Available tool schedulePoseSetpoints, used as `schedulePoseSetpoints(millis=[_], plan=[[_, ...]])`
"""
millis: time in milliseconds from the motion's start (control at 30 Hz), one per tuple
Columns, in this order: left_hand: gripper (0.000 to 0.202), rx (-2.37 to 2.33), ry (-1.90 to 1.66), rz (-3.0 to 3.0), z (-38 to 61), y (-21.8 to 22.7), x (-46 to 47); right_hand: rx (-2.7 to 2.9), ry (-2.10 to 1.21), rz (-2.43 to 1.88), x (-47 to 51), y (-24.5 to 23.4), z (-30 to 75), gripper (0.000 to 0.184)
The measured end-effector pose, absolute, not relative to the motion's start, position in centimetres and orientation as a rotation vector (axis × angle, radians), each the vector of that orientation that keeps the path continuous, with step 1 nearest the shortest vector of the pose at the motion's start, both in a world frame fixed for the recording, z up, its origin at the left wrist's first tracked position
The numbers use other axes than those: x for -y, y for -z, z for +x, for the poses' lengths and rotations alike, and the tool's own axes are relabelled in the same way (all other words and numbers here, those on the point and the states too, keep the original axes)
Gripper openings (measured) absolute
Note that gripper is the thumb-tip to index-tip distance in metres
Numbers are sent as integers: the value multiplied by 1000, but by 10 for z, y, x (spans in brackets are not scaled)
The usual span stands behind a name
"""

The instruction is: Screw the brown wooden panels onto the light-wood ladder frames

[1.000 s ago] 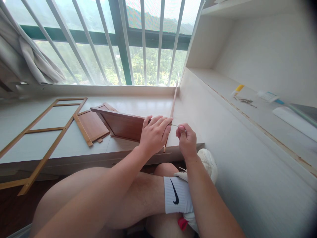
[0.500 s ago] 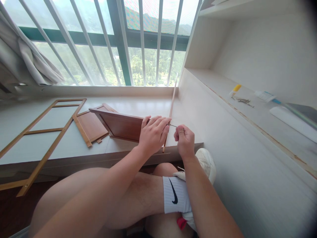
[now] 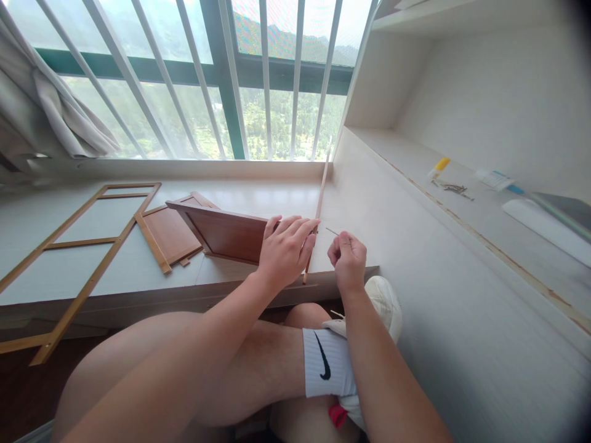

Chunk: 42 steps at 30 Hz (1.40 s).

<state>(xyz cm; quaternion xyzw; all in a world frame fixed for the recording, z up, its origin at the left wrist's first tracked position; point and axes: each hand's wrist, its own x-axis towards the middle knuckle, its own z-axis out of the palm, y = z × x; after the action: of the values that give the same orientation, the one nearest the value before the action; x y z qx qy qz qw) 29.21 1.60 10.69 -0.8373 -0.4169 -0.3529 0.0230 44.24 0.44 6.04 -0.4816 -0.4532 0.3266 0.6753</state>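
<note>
My left hand [image 3: 286,252] grips the right edge of a brown wooden panel [image 3: 221,232] that stands tilted on the pale window ledge [image 3: 138,271], its fingers also against a thin wooden strip [image 3: 320,197] running toward the window. My right hand [image 3: 347,261] is closed in a pinch on a thin metal nail [image 3: 331,231], whose tip points up and left, a little apart from the strip.
A wooden lattice frame [image 3: 78,246] and a second brown panel [image 3: 172,232] lie on the ledge to the left. On the white shelf at right lie several loose nails [image 3: 455,189], a yellow-capped tube [image 3: 436,168] and a white tube [image 3: 496,179]. Window bars and a curtain [image 3: 50,117] stand behind.
My right hand has drawn slightly back and right, so the nail tip has come away from the strip. My left hand and the panel have stayed put.
</note>
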Motion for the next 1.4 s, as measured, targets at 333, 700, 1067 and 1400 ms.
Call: schedulePoseSetpoints(millis=[333,700,1067,1400], plan=[[34,1289,1097,-2598,291,-106,-16,1283,-550,-1180,-3,-60,445,40],[34,1297,1109,-2599,291,-106,-16,1266,-541,-1152,-5,-57,444,35],[35,1308,1092,-2604,291,-107,-16,1272,-535,-1196,0,-67,441,43],[36,1306,1086,-2600,291,-108,-15,1085,-738,-1134,-6,-62,435,45]])
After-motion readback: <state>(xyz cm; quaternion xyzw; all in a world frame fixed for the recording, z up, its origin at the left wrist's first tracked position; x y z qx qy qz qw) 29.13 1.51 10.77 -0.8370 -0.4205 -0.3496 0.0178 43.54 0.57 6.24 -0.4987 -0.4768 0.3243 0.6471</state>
